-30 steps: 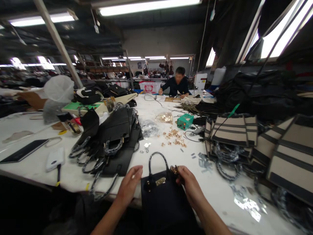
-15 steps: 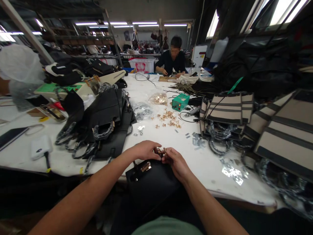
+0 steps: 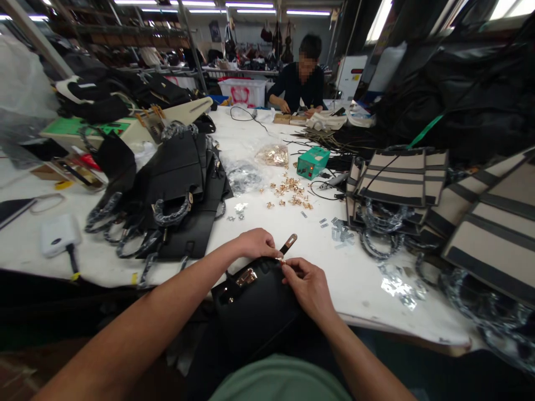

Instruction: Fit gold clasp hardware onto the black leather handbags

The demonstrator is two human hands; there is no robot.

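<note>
Fingers of your left hand (image 3: 259,244) are curled narrow at the top edge of the black handbag (image 3: 259,306), though what their tips pinch is hidden. Your right hand (image 3: 311,284) holds a small gold piece (image 3: 282,261) between thumb and forefinger at that same edge, its tips just beside the left ones. The handbag is tilted at the lower middle of the frame, by the near edge of the white table (image 3: 355,278), with a gold clasp (image 3: 246,277) on its upper left part. Between your hands, a gold-tipped strap (image 3: 289,243) sticks up toward the upper right. Loose gold fittings (image 3: 295,192) lie scattered at the centre, near a green box (image 3: 313,162), with flat metal plates (image 3: 343,234) to their lower right. Black bags (image 3: 175,184) with wrapped handles are piled at the left; beige-and-black bags (image 3: 397,175) stand at the right. At the top of the frame, a person (image 3: 303,83) in dark clothing sits across the table, both hands near its far end.
</note>
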